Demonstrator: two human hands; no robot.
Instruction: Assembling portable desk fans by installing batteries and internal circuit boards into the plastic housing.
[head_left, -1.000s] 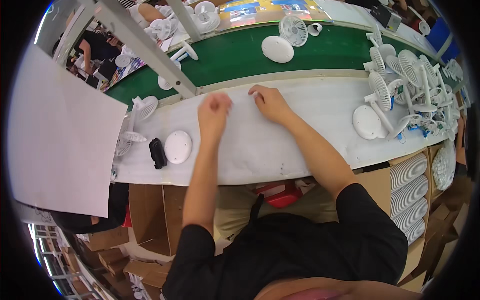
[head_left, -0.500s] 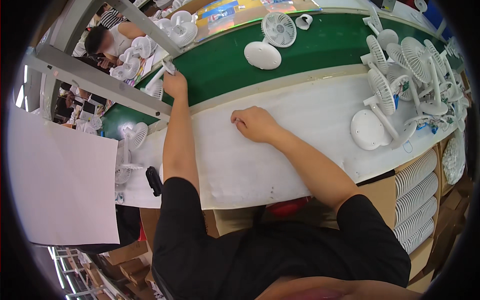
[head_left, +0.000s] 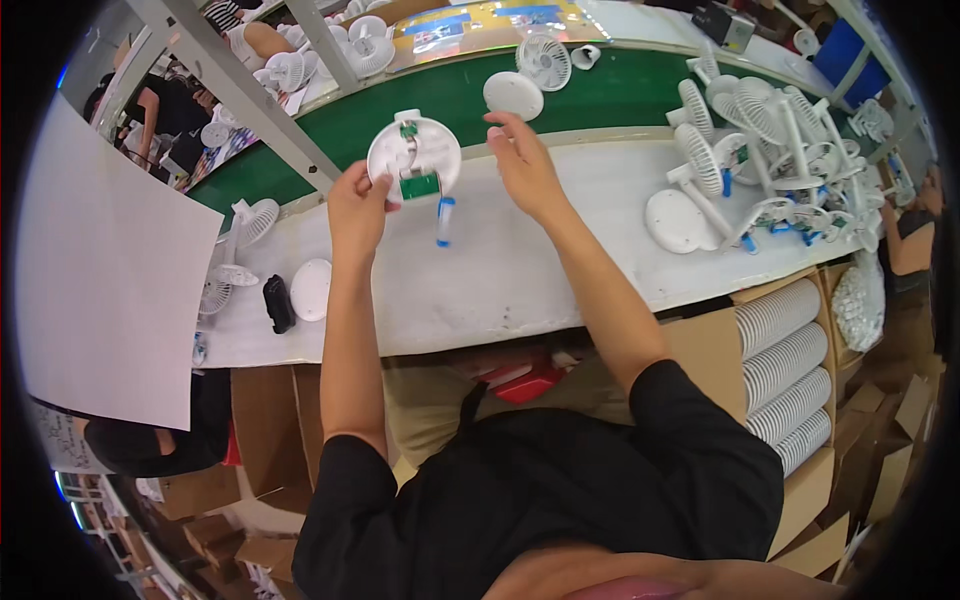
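My left hand (head_left: 358, 212) pinches the left edge of a round white fan base (head_left: 447, 142), its hollow inside facing me. In the base sit a green circuit board (head_left: 420, 186) and a smaller green board near its top. From its lower right hangs a blue cylindrical battery (head_left: 445, 222) above the bench. Apart from the base, to its right, my right hand (head_left: 524, 165) is raised with fingers outstretched, holding nothing I can see. Just beyond that hand, a white desk fan (head_left: 514, 96) lies on the green belt. Whatever joins the held base behind is hidden.
Several white fans (head_left: 757, 110) with open bases and hanging blue batteries crowd the bench's right end. A black tool (head_left: 279, 304) and a white round cover (head_left: 311, 290) lie at left. A grey metal post (head_left: 240, 90) rises left of the green belt (head_left: 440, 100). Ribbed white parts (head_left: 785, 375) fill a carton.
My left hand has come back from the belt at far left with the fan part, whose open base now faces me. My right hand has moved forward and its curled fingers have opened.
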